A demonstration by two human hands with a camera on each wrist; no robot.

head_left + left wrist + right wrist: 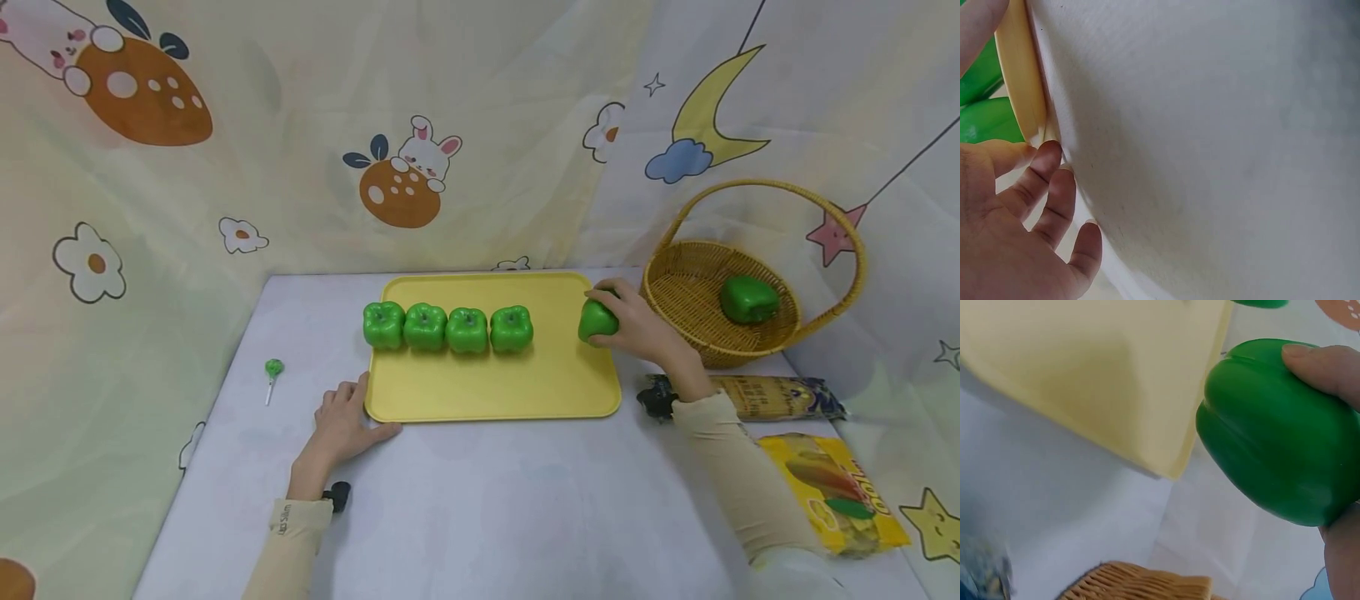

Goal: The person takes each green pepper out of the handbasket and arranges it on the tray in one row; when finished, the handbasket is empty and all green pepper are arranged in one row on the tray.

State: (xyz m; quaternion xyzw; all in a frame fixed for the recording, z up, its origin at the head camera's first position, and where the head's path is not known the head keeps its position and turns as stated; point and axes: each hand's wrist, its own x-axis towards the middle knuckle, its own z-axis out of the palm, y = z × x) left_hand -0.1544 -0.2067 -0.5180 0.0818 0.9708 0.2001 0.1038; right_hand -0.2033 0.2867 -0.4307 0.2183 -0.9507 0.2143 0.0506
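Observation:
My right hand (637,323) grips a green bell pepper (597,321) over the right end of a yellow tray (487,392). The right wrist view has this pepper (1272,434) close up, with thumb and fingers on its sides. Toward the tray's left half, several green bell peppers (467,330) stand side by side in a row. At the front left corner of the tray my left hand (343,425) rests with thumb and fingers spread. Its fingers (1047,187) touch the tray's rim (1022,75) in the left wrist view, loosely bent.
A wicker basket (678,321) with a tall handle stands at the back right, one green bell pepper (750,300) inside. Below it lie a long wrapped packet (780,397) and a yellow snack bag (840,496). A green lollipop (273,367) lies at the left.

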